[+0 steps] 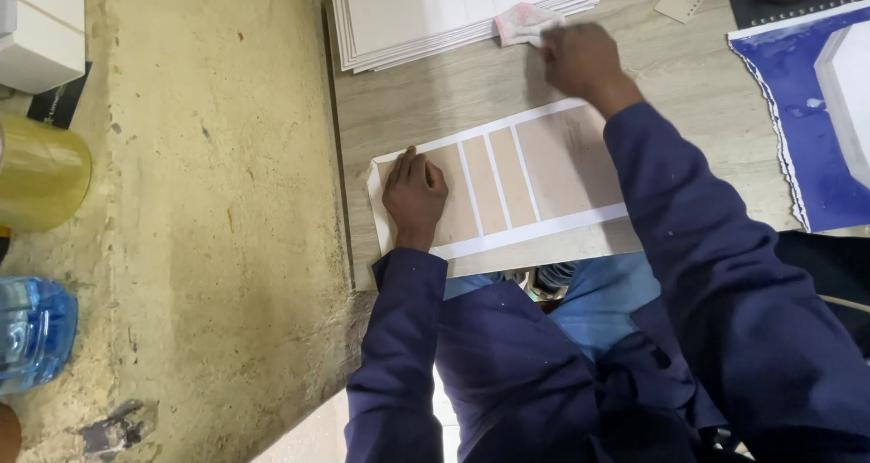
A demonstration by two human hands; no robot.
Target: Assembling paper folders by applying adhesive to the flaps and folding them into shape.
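Observation:
A flat white sheet [535, 232] with several tan rectangular panels lies on the wooden table [453, 91]. My left hand [414, 196] rests palm down on its left end, fingers together. My right hand [580, 60] is beyond the sheet's far edge, closed on a crumpled pink and white cloth [521, 21] that touches the table. Both arms wear dark blue sleeves.
A stack of white boards [435, 14] lies at the table's far side. A blue sheet with a torn white edge [797, 101] sits at right. On the yellowish floor at left are a yellow tape roll [41, 173], a blue plastic bottle [32, 332] and white boxes [41, 28].

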